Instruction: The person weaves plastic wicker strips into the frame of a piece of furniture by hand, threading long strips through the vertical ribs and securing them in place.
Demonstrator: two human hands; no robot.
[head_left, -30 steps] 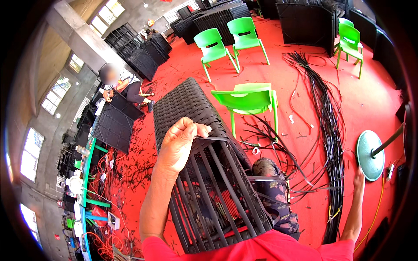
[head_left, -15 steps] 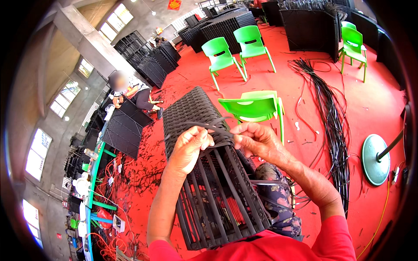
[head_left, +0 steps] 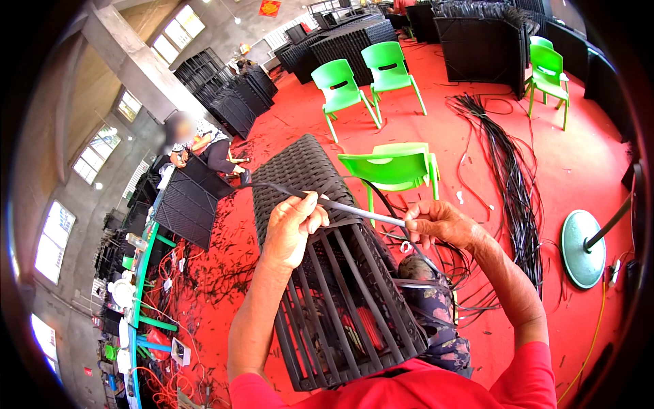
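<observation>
A dark, partly woven frame point(head_left: 300, 170) rests in front of me, tightly woven at its far part and showing bare parallel bars nearer my body. Above it a flat grey-black plastic strip point(head_left: 364, 212) is stretched between my hands. My left hand point(head_left: 293, 228) pinches the strip between thumb and fingers, over the border of the woven part. Out to the right, past the frame's side, my right hand point(head_left: 439, 225) grips the strip too, fingers closed. Beyond my left hand the strip's other part runs left over the weave; past my right hand it bends down toward my knee.
A green chair point(head_left: 392, 167) stands just beyond the frame, with several others farther off. Long black strips point(head_left: 507, 191) lie heaped on the red floor at right, near a round stand base point(head_left: 583, 249). At left another person point(head_left: 204, 146) sits by dark panels point(head_left: 187, 204) and a cluttered bench.
My right hand has moved right, away from my left, so a longer, straight length of strip shows between them. My left hand stays nearly in place.
</observation>
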